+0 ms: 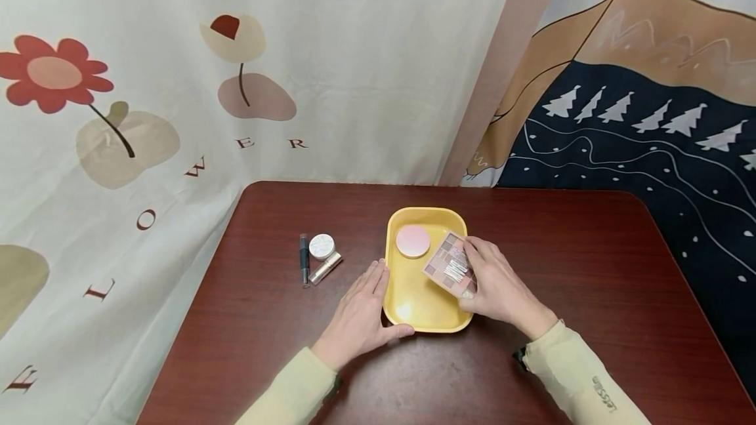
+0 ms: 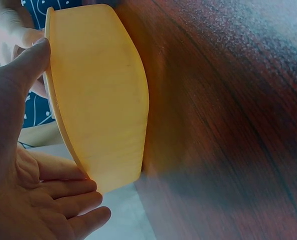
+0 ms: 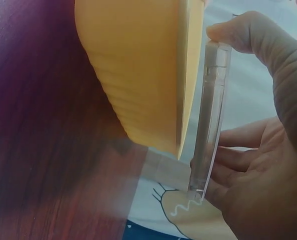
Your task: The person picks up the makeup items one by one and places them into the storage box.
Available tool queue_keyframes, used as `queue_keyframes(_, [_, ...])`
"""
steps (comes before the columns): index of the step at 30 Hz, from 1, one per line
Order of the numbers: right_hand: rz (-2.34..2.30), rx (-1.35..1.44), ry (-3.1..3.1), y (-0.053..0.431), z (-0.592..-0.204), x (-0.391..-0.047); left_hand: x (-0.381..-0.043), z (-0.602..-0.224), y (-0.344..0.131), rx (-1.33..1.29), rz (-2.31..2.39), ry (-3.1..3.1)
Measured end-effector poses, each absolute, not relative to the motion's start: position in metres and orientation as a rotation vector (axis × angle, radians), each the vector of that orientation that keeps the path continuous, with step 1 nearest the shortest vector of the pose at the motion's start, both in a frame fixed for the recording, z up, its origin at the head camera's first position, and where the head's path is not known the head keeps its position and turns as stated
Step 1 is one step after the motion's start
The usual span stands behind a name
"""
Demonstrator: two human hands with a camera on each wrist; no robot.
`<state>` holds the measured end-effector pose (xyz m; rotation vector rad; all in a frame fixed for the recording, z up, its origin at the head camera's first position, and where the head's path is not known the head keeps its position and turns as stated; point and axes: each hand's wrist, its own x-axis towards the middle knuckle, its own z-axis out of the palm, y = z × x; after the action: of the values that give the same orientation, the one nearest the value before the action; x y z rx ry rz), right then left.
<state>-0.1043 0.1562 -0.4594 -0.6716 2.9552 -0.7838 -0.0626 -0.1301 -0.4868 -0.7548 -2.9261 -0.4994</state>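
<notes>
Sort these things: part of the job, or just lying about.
In the job, apparently:
palette, gripped by the right hand
yellow tray, touched by the left hand
pink round case, inside the tray

Lying about, apparently:
white round case
dark tube
silvery tube

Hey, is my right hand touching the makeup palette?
Touching. The right wrist view shows it: your right hand has its thumb pressed on one edge of the makeup palette.

"FLOWER" (image 1: 146, 219) on curtain (image 1: 366, 51), sleeve lettering (image 1: 604, 394) unclear
</notes>
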Motion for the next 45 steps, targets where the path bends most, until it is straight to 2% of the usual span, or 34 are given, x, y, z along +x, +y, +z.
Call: queue_keyframes(45, [-0.653, -1.016, 2.74, 0.116, -0.471, -0.118, -0.06, -0.483, -0.131, -0.763, -0.49, -2.948])
